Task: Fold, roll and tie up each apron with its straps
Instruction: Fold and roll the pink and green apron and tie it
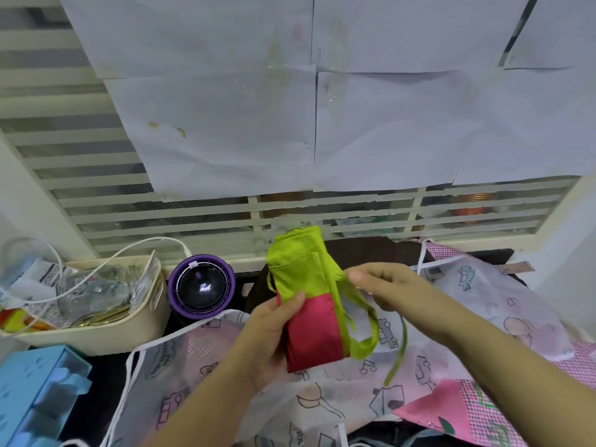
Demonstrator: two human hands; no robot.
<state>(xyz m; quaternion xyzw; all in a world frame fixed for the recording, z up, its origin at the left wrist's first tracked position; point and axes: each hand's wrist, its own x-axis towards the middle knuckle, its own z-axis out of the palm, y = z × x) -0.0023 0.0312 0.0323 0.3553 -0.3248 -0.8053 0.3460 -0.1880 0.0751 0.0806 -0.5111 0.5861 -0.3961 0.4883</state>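
A person stands at a cluttered bench, holding a rolled apron [303,304], lime green on its upper half and red on its lower, upright in the air at the centre of the view. The left hand [274,337] grips the roll from its left side, thumb across the front where green meets red. Just right of the roll, the right hand [383,285] has its fingers [358,275] drawn together, apparently pinching a green strap [371,321] that loops down beside the roll; a thinner strap end dangles lower right of it. Folding and rolling look finished for this apron, and the tying step seems to be in hand. The next move likely calls for passing the strap round the roll and knotting it while the left hand keeps the roll tight. Beneath the roll, a white cartoon-print apron [322,398] lies spread flat on the dark bench [93,411], and a pink checked apron [483,411] lies lower right. Left of the roll stands a round purple-rimmed device [201,285], then a cream basket [142,321] of clutter with a white cable, and further down-left a blue box [42,382]. Behind the roll, a slatted window [96,204] is mostly covered by white paper sheets [225,108].
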